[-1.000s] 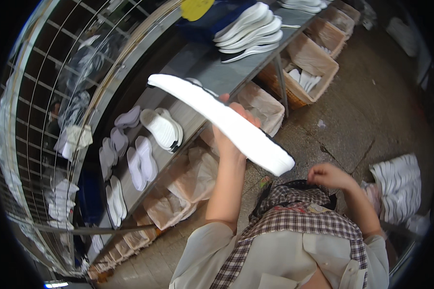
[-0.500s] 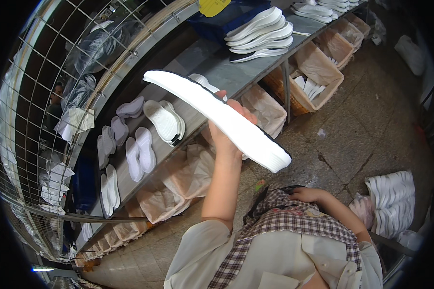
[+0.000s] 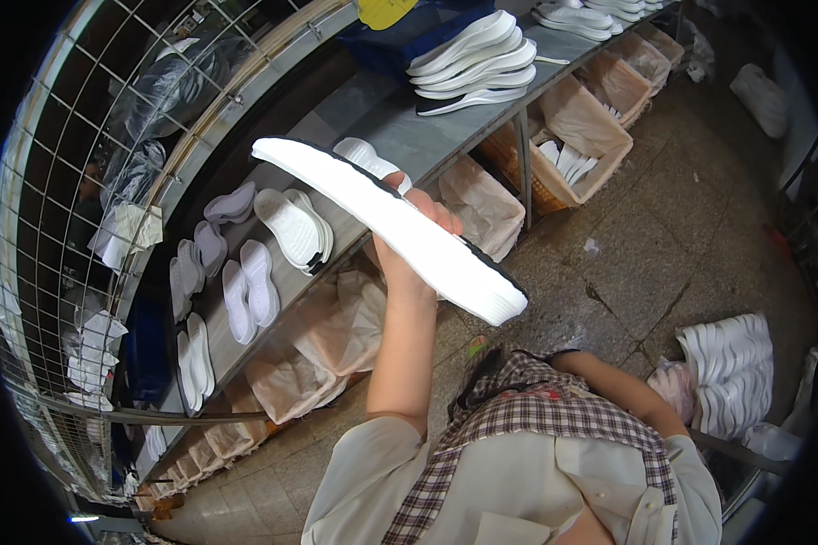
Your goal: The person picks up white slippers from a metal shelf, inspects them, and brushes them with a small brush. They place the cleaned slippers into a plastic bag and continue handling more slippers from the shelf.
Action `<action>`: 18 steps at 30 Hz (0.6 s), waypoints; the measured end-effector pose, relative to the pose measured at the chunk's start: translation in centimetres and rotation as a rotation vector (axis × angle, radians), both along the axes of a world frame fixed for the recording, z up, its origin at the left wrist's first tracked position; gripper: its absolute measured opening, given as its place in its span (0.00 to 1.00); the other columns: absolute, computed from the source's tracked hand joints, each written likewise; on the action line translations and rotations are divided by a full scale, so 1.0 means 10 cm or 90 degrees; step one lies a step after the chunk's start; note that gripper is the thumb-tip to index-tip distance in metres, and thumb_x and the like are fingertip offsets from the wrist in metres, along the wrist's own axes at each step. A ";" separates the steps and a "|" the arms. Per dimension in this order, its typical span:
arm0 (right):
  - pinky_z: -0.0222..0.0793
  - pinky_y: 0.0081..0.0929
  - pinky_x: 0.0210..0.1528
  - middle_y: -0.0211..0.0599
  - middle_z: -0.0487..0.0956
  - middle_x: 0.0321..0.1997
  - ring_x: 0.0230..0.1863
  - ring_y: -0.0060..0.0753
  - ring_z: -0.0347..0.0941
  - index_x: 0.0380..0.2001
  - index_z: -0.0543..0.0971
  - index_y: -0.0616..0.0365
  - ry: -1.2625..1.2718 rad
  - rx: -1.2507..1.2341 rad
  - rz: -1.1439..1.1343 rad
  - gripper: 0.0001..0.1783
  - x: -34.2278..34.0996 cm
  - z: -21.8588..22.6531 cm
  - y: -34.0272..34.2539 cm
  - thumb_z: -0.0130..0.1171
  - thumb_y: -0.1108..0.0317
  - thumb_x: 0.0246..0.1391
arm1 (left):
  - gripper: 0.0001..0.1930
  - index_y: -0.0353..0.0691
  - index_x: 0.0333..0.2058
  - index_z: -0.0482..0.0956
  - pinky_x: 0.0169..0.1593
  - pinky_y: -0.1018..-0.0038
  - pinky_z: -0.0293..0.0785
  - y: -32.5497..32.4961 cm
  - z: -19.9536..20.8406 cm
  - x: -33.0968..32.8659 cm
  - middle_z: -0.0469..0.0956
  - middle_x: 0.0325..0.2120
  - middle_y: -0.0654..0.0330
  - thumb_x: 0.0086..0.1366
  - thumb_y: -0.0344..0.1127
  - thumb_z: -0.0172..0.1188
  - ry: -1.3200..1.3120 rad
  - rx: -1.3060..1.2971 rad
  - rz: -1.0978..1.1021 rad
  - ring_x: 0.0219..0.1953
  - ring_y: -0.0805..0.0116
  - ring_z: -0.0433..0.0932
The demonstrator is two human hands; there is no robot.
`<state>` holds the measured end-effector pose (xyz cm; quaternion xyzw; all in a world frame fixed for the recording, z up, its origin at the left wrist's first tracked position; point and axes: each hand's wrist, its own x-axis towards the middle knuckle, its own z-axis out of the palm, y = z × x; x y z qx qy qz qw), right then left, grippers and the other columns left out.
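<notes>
The left hand (image 3: 398, 262) is closed around a long, white, wavy-sided shoe sole with a black edge (image 3: 373, 213), gripping it near mid-length. The wrist and palm side lie below the sole; the fingers show along its upper edge, against the black strip. The sole is held up in the air on a slant, one end at upper left, the other at lower right, in front of the grey flat-topped bench (image 3: 373, 127).

The right forearm (image 3: 632, 395) runs in to the brown-and-white checked cloth apron (image 3: 554, 422). The right hand is hidden there; whether it is open, closed or holding something cannot be told. The sole is well apart from the right forearm.

On the bench, a stack of white curved soles (image 3: 477, 68) rests beside a dark blue plastic crate (image 3: 400, 45). Nearer, a pair of pale lavender insoles (image 3: 250, 291) lies side by side. Below stands an orange basket with a pale plastic liner (image 3: 568, 107), containing white pieces (image 3: 568, 163).
</notes>
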<state>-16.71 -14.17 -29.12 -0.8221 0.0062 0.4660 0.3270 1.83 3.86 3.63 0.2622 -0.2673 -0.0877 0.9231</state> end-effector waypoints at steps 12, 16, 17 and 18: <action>0.65 0.36 0.53 0.51 0.74 0.52 0.52 0.47 0.71 0.48 0.75 0.59 -0.104 -0.030 -0.037 0.22 0.07 0.41 0.14 0.48 0.59 0.53 | 0.23 0.41 0.57 0.57 0.28 0.65 0.70 0.04 -0.16 0.18 0.70 0.22 0.55 0.66 0.44 0.47 -0.130 -0.042 -0.092 0.21 0.61 0.73; 0.65 0.37 0.52 0.52 0.74 0.51 0.51 0.48 0.72 0.47 0.76 0.59 -0.144 -0.033 -0.031 0.22 0.12 0.40 0.11 0.48 0.59 0.53 | 0.25 0.41 0.58 0.56 0.28 0.64 0.69 0.03 -0.14 0.21 0.70 0.22 0.54 0.67 0.45 0.46 -0.179 -0.066 -0.133 0.21 0.60 0.73; 0.66 0.37 0.52 0.52 0.74 0.51 0.51 0.48 0.72 0.47 0.76 0.59 -0.152 -0.035 -0.028 0.22 0.12 0.39 0.10 0.48 0.60 0.53 | 0.26 0.40 0.59 0.56 0.31 0.63 0.69 0.04 -0.13 0.21 0.71 0.24 0.54 0.67 0.47 0.43 -0.180 -0.102 -0.187 0.22 0.60 0.73; 0.66 0.37 0.52 0.52 0.74 0.51 0.51 0.48 0.72 0.47 0.76 0.59 -0.159 -0.035 -0.026 0.21 0.13 0.38 0.08 0.48 0.60 0.52 | 0.27 0.39 0.59 0.55 0.32 0.62 0.69 0.04 -0.12 0.20 0.71 0.25 0.54 0.67 0.48 0.42 -0.184 -0.131 -0.232 0.23 0.60 0.73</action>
